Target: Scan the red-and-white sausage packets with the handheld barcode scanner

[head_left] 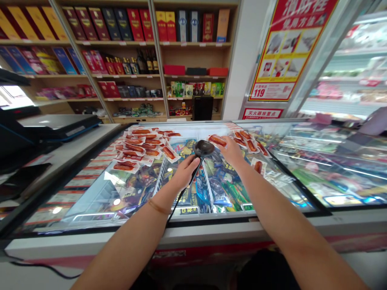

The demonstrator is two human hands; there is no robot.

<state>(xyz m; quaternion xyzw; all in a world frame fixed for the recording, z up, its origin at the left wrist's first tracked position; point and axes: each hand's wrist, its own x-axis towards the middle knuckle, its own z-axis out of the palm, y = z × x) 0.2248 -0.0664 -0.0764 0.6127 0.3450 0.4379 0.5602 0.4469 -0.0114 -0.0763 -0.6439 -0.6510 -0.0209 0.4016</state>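
Observation:
My left hand [185,172] is wrapped round the handle of a black barcode scanner [204,148], whose head points away over the glass freezer lid [99,189]. A dark cable runs down from its grip. In my right hand [232,151] is a vacuum-packed sausage [217,140], pinched at its right end just right of the scanner head. To the left, a spread of packed sausages [142,147] lies on the glass. Several more packs [246,141] rest beyond my right hand, and a single pack [258,166] lies beside my right forearm.
Under the glass are bagged frozen goods and white wire baskets [208,187]. A counter scale [59,125] stands at the left. Wooden shelves [193,44] with boxes and bottles line the back. Another glass-topped freezer [341,161] adjoins on the right.

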